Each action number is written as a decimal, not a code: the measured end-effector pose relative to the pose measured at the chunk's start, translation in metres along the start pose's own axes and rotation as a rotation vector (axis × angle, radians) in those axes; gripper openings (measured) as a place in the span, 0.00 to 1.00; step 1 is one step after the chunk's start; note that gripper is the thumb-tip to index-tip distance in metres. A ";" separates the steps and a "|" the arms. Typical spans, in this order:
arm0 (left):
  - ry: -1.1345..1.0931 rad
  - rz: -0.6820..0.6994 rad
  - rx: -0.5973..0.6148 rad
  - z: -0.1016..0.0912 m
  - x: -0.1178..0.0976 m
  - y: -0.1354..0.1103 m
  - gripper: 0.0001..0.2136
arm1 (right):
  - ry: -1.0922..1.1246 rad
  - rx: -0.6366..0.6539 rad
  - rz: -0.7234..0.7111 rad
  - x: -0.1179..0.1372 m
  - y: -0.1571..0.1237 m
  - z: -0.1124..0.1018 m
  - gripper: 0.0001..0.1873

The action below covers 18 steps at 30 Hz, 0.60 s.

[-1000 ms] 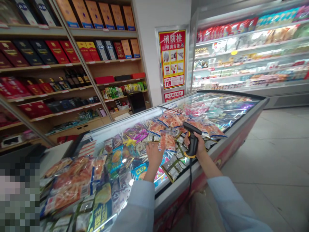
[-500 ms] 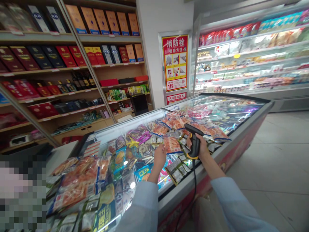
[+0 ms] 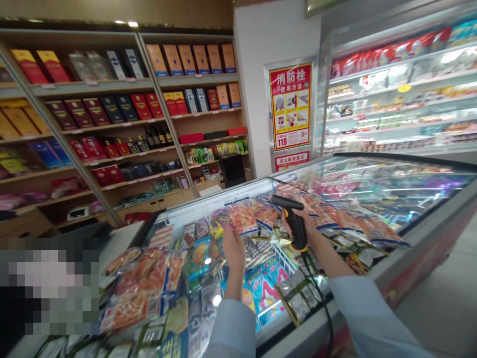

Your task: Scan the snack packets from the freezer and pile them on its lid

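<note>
My right hand [image 3: 309,226] is wrapped round the handle of a black barcode scanner [image 3: 297,228] with yellow trim. Its cable runs down over the freezer's front edge. With fingers pinched, my left hand [image 3: 234,251] holds the near left edge of a clear bag of orange-brown food [image 3: 245,217] with blue borders. More bags of the same kind [image 3: 376,226] lie to the right on the glass-topped chest freezer [image 3: 372,278]. A pile of them [image 3: 139,283] sits at the left. Below the scanner lies a green-and-silver packet [image 3: 300,293].
Through the freezer glass, colourful packets [image 3: 266,286] show. Shelves of boxed bottles [image 3: 112,107] stand behind at the left, a red fire-hydrant sign [image 3: 291,107] on the pillar. A lit refrigerated display [image 3: 402,99] is at the right. A blurred patch covers the lower left.
My left hand has taken a bag of orange-brown food and moved it left and away from me. The scanner stays in my right hand. The view has turned left and tilted up.
</note>
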State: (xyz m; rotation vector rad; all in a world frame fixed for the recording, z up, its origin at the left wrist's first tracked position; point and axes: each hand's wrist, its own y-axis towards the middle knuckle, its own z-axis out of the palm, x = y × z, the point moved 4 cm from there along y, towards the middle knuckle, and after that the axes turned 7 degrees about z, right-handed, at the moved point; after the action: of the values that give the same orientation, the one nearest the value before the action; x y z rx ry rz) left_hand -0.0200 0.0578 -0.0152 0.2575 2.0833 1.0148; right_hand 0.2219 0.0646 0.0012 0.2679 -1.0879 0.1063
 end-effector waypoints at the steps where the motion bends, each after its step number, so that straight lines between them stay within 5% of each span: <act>1: 0.016 0.008 -0.014 -0.002 0.001 0.001 0.13 | -0.014 0.017 0.030 -0.003 -0.001 0.000 0.19; 11: 0.114 0.037 -0.135 -0.019 0.008 0.005 0.12 | -0.051 0.253 0.088 -0.010 -0.009 0.010 0.21; 18: 0.174 0.034 -0.147 -0.022 0.002 0.007 0.13 | -0.075 0.282 0.115 -0.012 -0.015 0.014 0.20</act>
State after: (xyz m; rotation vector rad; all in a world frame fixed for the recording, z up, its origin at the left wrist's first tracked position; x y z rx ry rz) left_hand -0.0386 0.0505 -0.0032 0.1340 2.1518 1.2430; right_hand 0.2078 0.0471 -0.0061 0.4651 -1.1632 0.3567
